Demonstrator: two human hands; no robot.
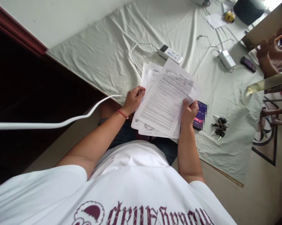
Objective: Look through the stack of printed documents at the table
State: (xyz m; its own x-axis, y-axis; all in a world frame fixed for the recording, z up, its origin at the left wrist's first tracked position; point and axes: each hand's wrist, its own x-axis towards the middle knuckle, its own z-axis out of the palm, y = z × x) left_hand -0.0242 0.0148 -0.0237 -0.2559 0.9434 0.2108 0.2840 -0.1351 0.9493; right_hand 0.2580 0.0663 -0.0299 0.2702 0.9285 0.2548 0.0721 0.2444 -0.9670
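Observation:
Several printed paper sheets [164, 100] are held up over the near edge of the cloth-covered table. My left hand [134, 98], with a ring and a red wrist string, pinches their left edge. On the other side my right hand [189, 111] grips the right edge, thumb on top. The top sheet is full of small text and lies askew over the others; a round stamp shows on a lower sheet. Just right of my right hand lies a phone [199, 115] with a lit purple screen, partly covered by that hand.
A bunch of keys [219, 126] lies right of the phone. Behind the papers sits a white power bank-like device [171, 54] with a cable. Farther right are a white adapter [226, 59], a dark phone [248, 64] and a yellow object [229, 16]. Another person's arms [269, 56] show at right.

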